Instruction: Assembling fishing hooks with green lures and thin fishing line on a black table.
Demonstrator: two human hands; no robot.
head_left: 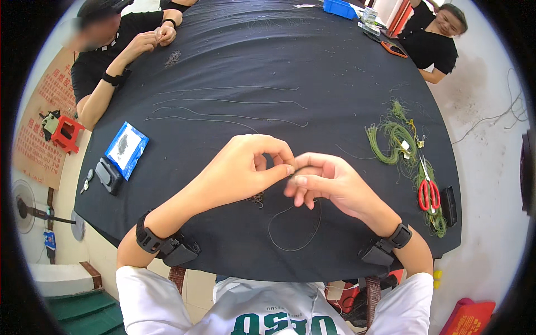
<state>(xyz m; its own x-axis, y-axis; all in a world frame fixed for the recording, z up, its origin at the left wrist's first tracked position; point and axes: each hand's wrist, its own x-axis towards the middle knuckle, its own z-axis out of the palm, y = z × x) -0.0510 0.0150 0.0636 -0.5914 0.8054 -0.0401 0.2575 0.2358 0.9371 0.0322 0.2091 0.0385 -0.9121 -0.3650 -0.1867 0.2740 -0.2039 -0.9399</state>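
Observation:
A thin dark cord (290, 250) hangs from my hands in a loose loop above the black cloth near me. My left hand (251, 166) has thumb and forefinger pinched together at the cord, and the fingertips hide the exact spot. Its tips meet those of my right hand (335, 183), which is also closed on the cord with thumb and forefinger; its other fingers are curled and slightly blurred. Partly hidden below my left hand lies a small pile of tiny dark pieces (257, 199), too small to name. Beyond my hands, several thin cords (234, 101) lie stretched out sideways.
Right: green cord bundles (397, 137), red-handled scissors (429, 194), a black case (448, 205). Left: a blue-and-white packet (127, 146), a dark grey case (108, 175). A co-worker (120, 50) handles something at far left; another person (430, 42) is at far right, near a blue bin (339, 8).

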